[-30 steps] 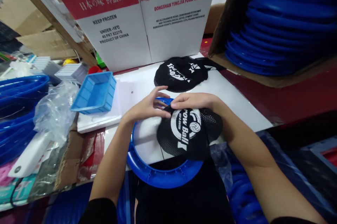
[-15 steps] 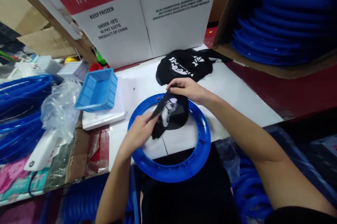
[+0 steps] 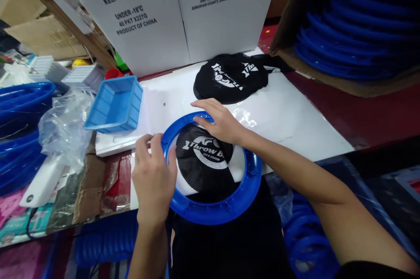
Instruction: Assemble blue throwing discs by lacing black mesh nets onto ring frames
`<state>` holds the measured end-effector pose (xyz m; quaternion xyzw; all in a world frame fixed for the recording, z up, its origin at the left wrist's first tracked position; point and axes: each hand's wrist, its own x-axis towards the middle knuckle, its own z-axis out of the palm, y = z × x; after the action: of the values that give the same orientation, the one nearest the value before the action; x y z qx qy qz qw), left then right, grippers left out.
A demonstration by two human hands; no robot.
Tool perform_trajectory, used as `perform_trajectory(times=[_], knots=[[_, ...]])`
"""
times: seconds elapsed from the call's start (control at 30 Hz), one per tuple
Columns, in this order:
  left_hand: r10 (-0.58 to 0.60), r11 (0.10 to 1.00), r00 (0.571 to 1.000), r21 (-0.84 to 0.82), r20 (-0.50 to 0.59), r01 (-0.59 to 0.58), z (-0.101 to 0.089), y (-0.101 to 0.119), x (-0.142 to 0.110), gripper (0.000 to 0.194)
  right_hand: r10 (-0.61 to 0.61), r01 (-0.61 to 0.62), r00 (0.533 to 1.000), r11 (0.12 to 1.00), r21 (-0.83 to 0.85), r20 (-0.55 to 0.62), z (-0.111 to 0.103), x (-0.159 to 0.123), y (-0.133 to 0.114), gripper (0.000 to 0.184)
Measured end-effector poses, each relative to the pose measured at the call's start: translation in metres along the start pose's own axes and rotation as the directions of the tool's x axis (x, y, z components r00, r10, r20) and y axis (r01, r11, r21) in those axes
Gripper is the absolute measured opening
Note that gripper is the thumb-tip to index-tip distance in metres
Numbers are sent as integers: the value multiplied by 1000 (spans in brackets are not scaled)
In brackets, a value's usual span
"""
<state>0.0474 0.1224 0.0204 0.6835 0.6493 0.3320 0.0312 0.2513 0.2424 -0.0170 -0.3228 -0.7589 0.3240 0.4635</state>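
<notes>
A blue plastic ring (image 3: 226,213) lies at the table's near edge, its ribbed side up. Inside it is a round black mesh fabric piece (image 3: 197,165) with white printing, partly hidden by the rim and my right hand. My left hand (image 3: 152,174) is round the ring's left side, thumb on the inner edge and curled fingers outside. Over the far rim reaches my right hand (image 3: 218,121), its thumb touching the rim and its forefinger stretched out apart beyond it. Farther back lies a pile of similar black printed mesh pieces (image 3: 229,78).
A white carton (image 3: 157,47) stands at the back. To the left are a light blue tray (image 3: 113,104), a plastic bag (image 3: 65,126), a white device (image 3: 42,187) and blue rings (image 3: 22,139). A cardboard box of stacked blue rings (image 3: 354,43) stands at the right.
Both hands have let go of the mesh piece, which now lies spread inside the ring. The left hand has shifted left onto the ring's side; the right is at the far rim.
</notes>
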Motion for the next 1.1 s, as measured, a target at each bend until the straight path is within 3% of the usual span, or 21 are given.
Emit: perform_trajectory(times=[0.03, 0.07, 0.1, 0.13, 0.17, 0.2, 0.23, 0.3, 0.37, 0.43, 0.47, 0.6, 0.63, 0.7, 0.8, 0.97, 1.03, 1.1], knots=[[113, 994, 990, -14, 81, -112, 2, 0, 3, 26, -29, 29, 1000, 996, -79, 9, -5, 0, 2, 31], [244, 970, 945, -56, 219, -238, 6, -1, 5, 28, -38, 43, 998, 990, -137, 40, -12, 0, 3, 28], [366, 930, 852, -111, 374, -351, 10, -1, 7, 30, -24, 40, 996, 983, -181, 90, -21, 0, 2, 27], [451, 886, 733, -154, 509, -438, 14, -1, 7, 34, 13, 23, 987, 975, -222, 158, -31, 1, 1, 26], [481, 852, 627, -160, 613, -498, 18, 0, 7, 39, 68, -2, 969, 964, -264, 239, -41, 2, -1, 24], [467, 832, 560, -126, 684, -540, 22, 2, 6, 44, 140, -32, 932, 951, -307, 335, -50, 4, -4, 23], [428, 821, 539, -63, 725, -568, 25, 5, 3, 48, 225, -66, 872, 934, -350, 434, -58, 6, -7, 22], [334, 809, 569, 81, 751, -583, 28, 15, -3, 53, 388, -123, 721, 887, -445, 575, -66, 9, -12, 21], [256, 792, 601, 192, 757, -580, 28, 28, -6, 52, 488, -120, 634, 829, -546, 601, -65, 9, -15, 23], [221, 770, 595, 236, 773, -593, 26, 38, 0, 53, 524, -67, 641, 766, -640, 560, -59, 7, -15, 23], [220, 761, 567, 224, 794, -609, 25, 41, 8, 56, 527, -34, 655, 737, -675, 543, -55, 6, -15, 20], [277, 805, 350, -17, 895, -593, 28, 32, 61, 50, 493, 31, 652, 742, -669, 576, -52, 2, -16, 13], [290, 823, 345, -49, 893, -566, 31, 25, 74, 44, 476, 19, 648, 770, -637, 595, -54, 2, -16, 13], [313, 831, 388, -53, 867, -553, 38, 11, 90, 40, 419, -3, 657, 833, -553, 627, -60, 3, -17, 11], [379, 824, 451, -72, 808, -562, 48, -9, 90, 48, 341, -19, 689, 891, -454, 639, -65, 6, -16, 13], [519, 780, 439, -196, 734, -594, 48, -29, 77, 67, 442, -223, 766, 864, -451, 466, -56, 7, -11, 11], [537, 782, 431, -235, 725, -578, 46, -32, 79, 79, 485, -282, 747, 850, -444, 455, -54, 6, -11, 9], [542, 791, 422, -271, 727, -549, 46, -32, 82, 88, 549, -324, 665, 823, -467, 507, -56, 6, -13, 19]])
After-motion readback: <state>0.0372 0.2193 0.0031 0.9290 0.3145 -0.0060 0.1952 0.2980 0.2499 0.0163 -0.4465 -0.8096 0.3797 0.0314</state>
